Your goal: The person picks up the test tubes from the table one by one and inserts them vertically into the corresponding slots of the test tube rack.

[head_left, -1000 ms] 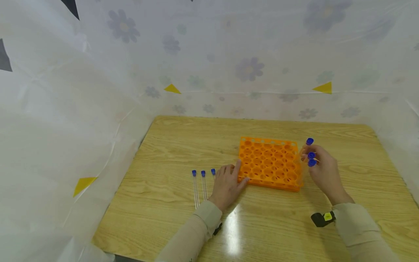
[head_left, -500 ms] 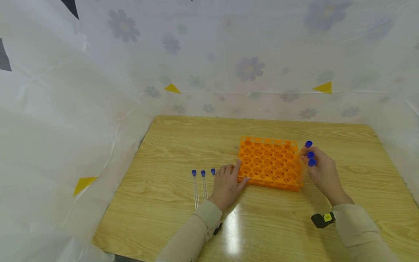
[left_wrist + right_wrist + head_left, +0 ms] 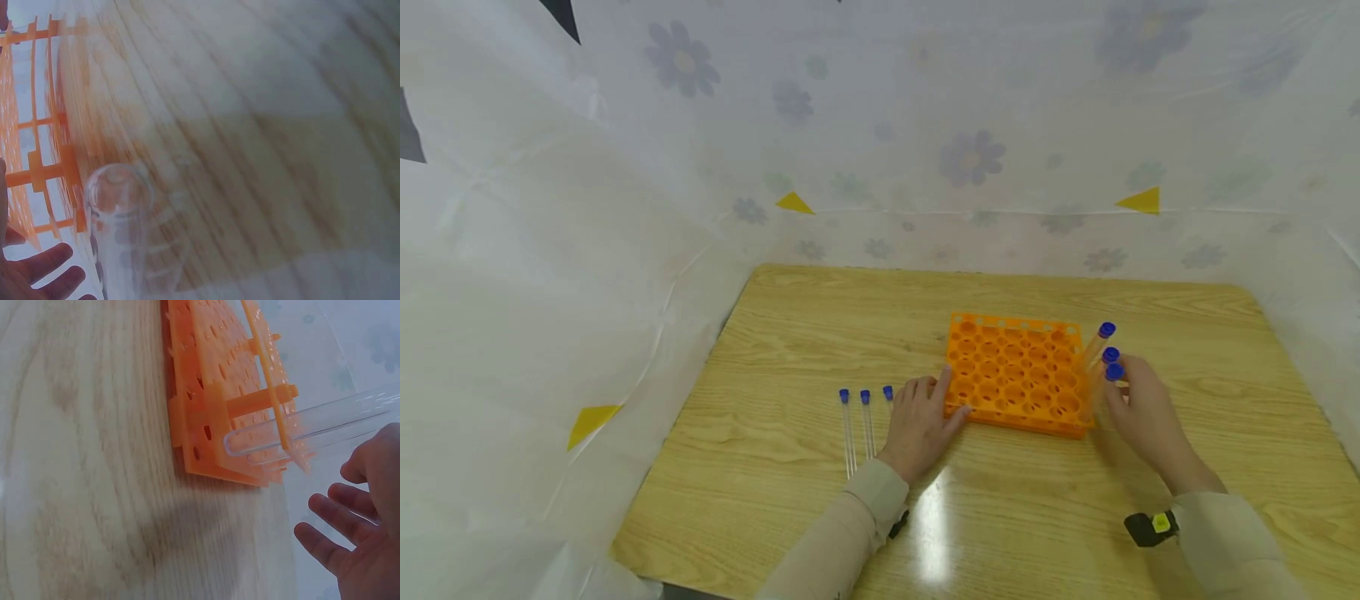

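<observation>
An orange test tube rack [image 3: 1013, 371] stands right of the table's middle. My left hand [image 3: 917, 427] rests at its near left corner, thumb along the front edge, fingers lying fairly straight. Three clear test tubes with blue caps [image 3: 1107, 330] lean in the rack's right end row. Close beside the two nearer caps is my right hand [image 3: 1146, 421], its index finger partly behind them. In the right wrist view the fingers [image 3: 340, 515] are spread, apart from the clear tube [image 3: 312, 428], whose rounded bottom has passed through the top plate.
To the left of the rack, three more capped tubes [image 3: 866, 417] lie on the wooden table [image 3: 805, 333]; the left hand and sleeve cover part of them. White flowered sheeting [image 3: 880, 150] hangs around the back and sides. The rack's other visible holes hold no tubes.
My right hand has let go of the farthest tube and drawn back right and nearer. That tube's cap has come down slightly. The left hand and rack have stayed put.
</observation>
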Motion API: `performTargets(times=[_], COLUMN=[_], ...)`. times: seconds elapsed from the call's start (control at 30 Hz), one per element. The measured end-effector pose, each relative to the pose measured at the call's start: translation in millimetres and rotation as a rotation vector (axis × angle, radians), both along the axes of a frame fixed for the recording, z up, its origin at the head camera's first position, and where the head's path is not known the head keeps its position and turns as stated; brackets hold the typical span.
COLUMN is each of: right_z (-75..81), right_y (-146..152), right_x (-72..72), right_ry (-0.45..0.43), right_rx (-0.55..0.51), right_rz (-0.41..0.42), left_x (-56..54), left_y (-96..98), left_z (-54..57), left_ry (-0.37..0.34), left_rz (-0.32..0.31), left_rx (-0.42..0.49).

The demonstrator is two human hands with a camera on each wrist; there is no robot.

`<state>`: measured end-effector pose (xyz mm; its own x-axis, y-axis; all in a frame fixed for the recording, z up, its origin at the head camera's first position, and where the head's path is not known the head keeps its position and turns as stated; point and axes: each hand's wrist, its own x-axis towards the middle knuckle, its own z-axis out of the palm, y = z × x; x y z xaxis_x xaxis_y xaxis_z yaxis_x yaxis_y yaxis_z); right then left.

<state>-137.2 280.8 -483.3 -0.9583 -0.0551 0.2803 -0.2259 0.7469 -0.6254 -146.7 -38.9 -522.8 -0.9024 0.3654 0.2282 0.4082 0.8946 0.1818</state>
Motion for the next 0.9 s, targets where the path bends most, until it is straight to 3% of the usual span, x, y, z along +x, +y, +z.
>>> performTargets(times=[0.2, 0.47, 0.7, 0.9], right_z=[-7.5, -11.3, -13.8, -16.2], right_y=[3.2, -2.0, -3.7, -4.1], right_x=[18.0, 34.5, 37.9, 38.2], right_ry=[-0.095, -0.107, 0.011, 0.030], right_rx=[0.075, 0.192, 0.281, 0.353], right_rz=[0.042, 0.075, 0.081, 0.065], left_x=[-0.7, -0.4, 1.1, 1.6], left_y=[0.1, -0.1, -0.8, -0.5], left_z=[0.1, 0.2, 1.7, 3.5], left_ry=[-0.017, -0.041, -0.035, -0.044], left_rz=[-0.003, 0.005, 0.000, -0.002], left_rx=[0.005, 0.004, 0.013, 0.023])
